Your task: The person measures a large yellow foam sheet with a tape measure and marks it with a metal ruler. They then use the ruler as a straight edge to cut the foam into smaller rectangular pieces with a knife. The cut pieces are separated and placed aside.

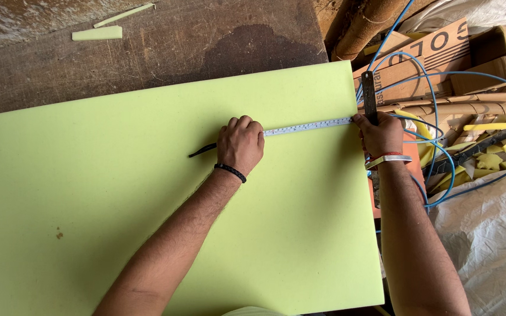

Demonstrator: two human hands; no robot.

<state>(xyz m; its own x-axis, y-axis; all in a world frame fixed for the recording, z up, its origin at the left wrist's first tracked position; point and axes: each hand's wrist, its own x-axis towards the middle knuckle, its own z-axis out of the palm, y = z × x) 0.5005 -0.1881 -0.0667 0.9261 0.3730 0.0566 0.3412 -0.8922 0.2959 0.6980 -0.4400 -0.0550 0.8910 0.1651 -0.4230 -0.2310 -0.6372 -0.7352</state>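
Stretching a white measuring tape (307,127) across a large sheet of light green foam (118,193) that lies flat on a dark, stained worktop (165,47). Left hand (240,143) is a loose fist pressing the tape down near mid-sheet, fingers curled shut over it; a thin black object (202,151), maybe a marker or the tape's tail, pokes out to the left from under the fist, too small to tell. Right hand (380,133) pins the tape's other end at the foam's right edge, fingers closed on it. Tape runs taut and slightly uphill between the two hands.

Off the right edge: a dark metal ruler or blade (369,96) standing up beside the right hand, blue hoses (440,175), cardboard boxes (440,52), yellow foam scraps (490,161), white plastic sheeting (487,234). Two green offcuts (97,33) rest on the worktop, well apart from the sheet.

Risks, as judged: foam gives under the fist, so the tape could dip and misread; the right-end grip sits on the very edge and might slip off; the tape's tilt could skew any mark.
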